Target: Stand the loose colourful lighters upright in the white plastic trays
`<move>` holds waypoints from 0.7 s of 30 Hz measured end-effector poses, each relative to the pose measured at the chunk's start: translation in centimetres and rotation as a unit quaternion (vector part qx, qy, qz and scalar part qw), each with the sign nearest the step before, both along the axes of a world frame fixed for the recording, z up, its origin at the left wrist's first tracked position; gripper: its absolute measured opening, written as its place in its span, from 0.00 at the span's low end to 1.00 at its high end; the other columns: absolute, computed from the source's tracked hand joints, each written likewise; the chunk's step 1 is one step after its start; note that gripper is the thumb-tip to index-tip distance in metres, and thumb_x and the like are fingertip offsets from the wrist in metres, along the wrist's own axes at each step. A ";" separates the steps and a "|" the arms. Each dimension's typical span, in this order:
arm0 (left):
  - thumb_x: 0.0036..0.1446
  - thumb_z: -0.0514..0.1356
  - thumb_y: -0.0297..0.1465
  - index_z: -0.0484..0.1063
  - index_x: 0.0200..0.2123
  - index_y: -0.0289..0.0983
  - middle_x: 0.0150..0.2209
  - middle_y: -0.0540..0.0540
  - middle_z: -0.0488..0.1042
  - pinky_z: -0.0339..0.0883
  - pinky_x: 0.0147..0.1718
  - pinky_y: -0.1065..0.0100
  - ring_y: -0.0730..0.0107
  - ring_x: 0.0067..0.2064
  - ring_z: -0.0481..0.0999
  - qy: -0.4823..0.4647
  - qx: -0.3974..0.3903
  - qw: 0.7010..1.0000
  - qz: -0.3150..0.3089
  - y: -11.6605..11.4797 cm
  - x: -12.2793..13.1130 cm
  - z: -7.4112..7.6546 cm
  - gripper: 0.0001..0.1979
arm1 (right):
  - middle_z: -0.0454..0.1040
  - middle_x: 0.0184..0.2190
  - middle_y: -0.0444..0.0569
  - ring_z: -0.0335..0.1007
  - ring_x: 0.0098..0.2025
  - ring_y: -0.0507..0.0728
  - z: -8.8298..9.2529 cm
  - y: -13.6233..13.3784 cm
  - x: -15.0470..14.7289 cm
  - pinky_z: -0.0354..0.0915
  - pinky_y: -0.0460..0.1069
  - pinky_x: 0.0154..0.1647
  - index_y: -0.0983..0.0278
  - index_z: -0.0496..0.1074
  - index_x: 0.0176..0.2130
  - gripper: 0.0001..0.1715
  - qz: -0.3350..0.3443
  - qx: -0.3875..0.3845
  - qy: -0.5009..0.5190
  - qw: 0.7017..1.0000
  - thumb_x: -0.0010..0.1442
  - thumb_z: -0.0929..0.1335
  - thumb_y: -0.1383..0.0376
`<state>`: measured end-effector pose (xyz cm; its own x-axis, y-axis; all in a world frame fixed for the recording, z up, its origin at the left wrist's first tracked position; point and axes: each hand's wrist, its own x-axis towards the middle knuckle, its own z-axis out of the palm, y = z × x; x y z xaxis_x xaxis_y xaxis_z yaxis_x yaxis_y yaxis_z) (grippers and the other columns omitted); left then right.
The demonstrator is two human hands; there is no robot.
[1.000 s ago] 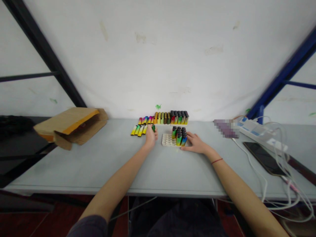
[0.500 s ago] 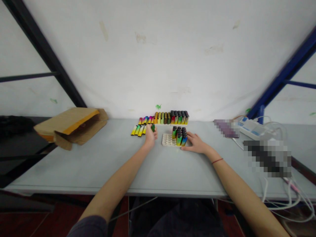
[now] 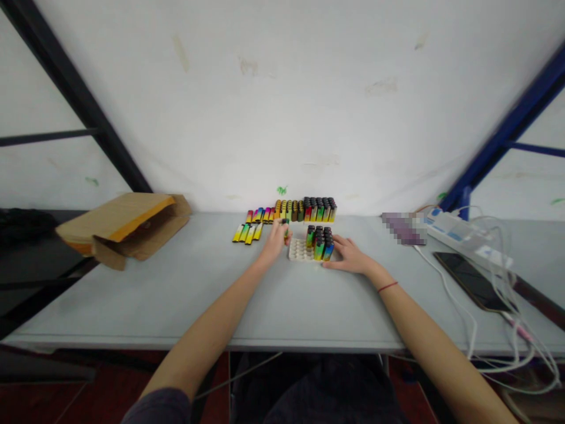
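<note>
My left hand (image 3: 276, 240) is closed around a green lighter (image 3: 286, 228), held upright just off the left end of a white tray (image 3: 298, 252) with round holes. Black-topped lighters (image 3: 318, 247) in green, blue and yellow stand in the tray's right part; holes show bare on its left. Against that right end lies my right hand (image 3: 350, 257), fingers spread, thumb by the front corner and fingertips beside the lighters. Left of my left hand, several yellow, green and white lighters (image 3: 248, 233) lie flat on the table.
Behind the tray stand two blocks of upright lighters, one yellow-topped (image 3: 289, 210) and one black-topped (image 3: 320, 209). Pink and blue lighters (image 3: 260, 215) lie beside them. An opened cardboard box (image 3: 126, 227) is at left. At right are a phone (image 3: 472, 281), a power strip (image 3: 463, 238) and white cables.
My left hand has moved right, from beside the flat-lying lighters to the tray's left end, carrying the green lighter. My right hand has stayed at the tray's right end.
</note>
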<state>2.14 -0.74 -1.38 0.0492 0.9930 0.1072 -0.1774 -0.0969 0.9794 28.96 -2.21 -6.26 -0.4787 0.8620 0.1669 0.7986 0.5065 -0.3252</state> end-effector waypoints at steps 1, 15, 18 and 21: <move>0.61 0.59 0.37 0.66 0.36 0.40 0.25 0.53 0.70 0.65 0.32 0.71 0.71 0.28 0.70 0.036 0.045 0.998 -0.006 -0.3 0.1 0.1 0.07 | 0.59 0.70 0.62 0.56 0.70 0.74 0.0 0.0 0.0 0.49 0.70 0.70 0.60 0.62 0.69 0.52 0.000 0.000 0.000 1.000 0.58 0.68 0.34; 0.55 0.67 0.33 0.81 0.37 0.40 0.38 0.43 0.79 0.66 0.56 0.57 0.55 0.46 0.77 0.209 0.213 0.949 -0.098 -1.3 0.8 -0.3 0.06 | 0.59 0.70 0.62 0.55 0.71 0.74 0.0 -0.1 0.0 0.48 0.73 0.70 0.60 0.63 0.69 0.52 -0.005 -0.004 0.000 1.000 0.57 0.69 0.34; 0.53 0.68 0.33 0.81 0.37 0.40 0.38 0.43 0.79 0.66 0.56 0.57 0.55 0.47 0.77 0.199 0.201 0.954 -0.093 -1.4 0.9 -0.4 0.07 | 0.59 0.71 0.62 0.55 0.71 0.75 0.0 -0.1 0.0 0.47 0.74 0.70 0.58 0.63 0.69 0.53 -0.009 -0.003 0.003 1.000 0.57 0.69 0.34; 0.54 0.68 0.34 0.81 0.38 0.40 0.38 0.43 0.79 0.67 0.55 0.58 0.57 0.45 0.77 0.209 0.205 0.952 -0.088 -1.4 1.0 -0.6 0.08 | 0.59 0.71 0.62 0.55 0.71 0.75 -0.1 -0.1 0.0 0.48 0.74 0.70 0.58 0.63 0.69 0.53 -0.008 -0.002 0.004 1.000 0.56 0.69 0.34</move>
